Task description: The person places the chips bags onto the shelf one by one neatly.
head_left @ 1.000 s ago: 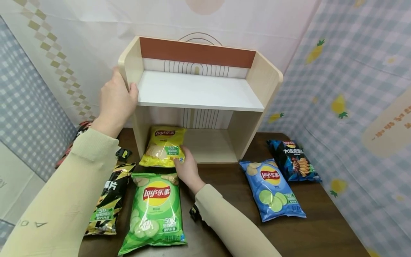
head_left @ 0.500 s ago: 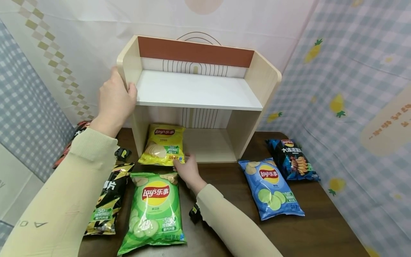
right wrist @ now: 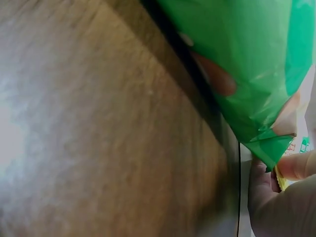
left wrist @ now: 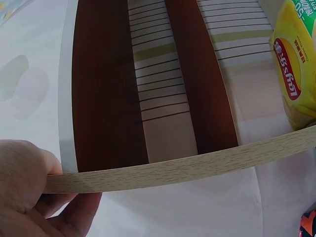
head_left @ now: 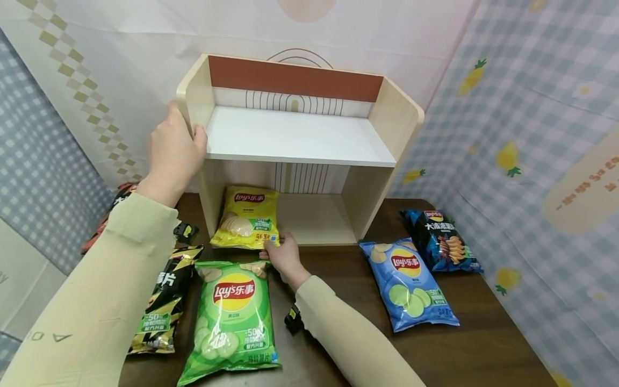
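Note:
My left hand [head_left: 176, 148] grips the upper front edge of the left side panel of a small two-tier wooden shelf [head_left: 300, 134]. In the left wrist view, the thumb and fingers of the left hand [left wrist: 29, 197] lie on either side of that panel [left wrist: 163, 174]. A yellow bag of chips [head_left: 247, 217] leans back in the left part of the lower compartment. My right hand [head_left: 286, 260] pinches its bottom right corner. The right wrist view shows the thumb and fingers of the right hand [right wrist: 284, 197] around a yellow edge, partly behind a green bag [right wrist: 247, 64].
A green bag of chips [head_left: 234, 317] lies in front of the shelf. A black-and-gold bag [head_left: 164, 301] and a red bag [head_left: 103, 226] are on the left. To the right lie a blue bag [head_left: 410, 285] and a dark blue bag [head_left: 442, 242] on the brown table [head_left: 348, 301].
My right hand has moved slightly down the yellow bag's right side to its bottom corner. The bag has shifted a little back into the compartment. My left hand stays on the panel.

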The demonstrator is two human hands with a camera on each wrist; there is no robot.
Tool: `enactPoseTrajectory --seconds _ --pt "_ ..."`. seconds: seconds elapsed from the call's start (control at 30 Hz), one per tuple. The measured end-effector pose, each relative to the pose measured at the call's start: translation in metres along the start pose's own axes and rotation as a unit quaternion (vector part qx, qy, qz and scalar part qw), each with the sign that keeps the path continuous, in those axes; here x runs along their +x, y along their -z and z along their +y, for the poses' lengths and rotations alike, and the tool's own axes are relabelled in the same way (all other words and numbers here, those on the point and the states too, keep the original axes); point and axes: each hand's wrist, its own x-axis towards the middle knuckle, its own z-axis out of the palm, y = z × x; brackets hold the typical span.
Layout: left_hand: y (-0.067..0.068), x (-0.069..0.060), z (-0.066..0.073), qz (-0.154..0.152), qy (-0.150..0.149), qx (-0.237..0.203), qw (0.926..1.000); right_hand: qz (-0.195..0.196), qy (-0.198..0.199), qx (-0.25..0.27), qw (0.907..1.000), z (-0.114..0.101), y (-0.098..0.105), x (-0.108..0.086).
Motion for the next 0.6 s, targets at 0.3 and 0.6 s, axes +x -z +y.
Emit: enactPoseTrajectory --seconds 0.3,0.6 --pt "0.0 0.002 0.0 -0.002 -0.002 -0.004 1.0 -0.007 0.042 -0.066 0.9969 0.002 0.017 -0.006" --pt "0.001 0.001 0.0 -0.014 0.008 -0.009 0.9998 0.022 0.136 -0.245 0.9596 -0.008 0.069 -0.024"
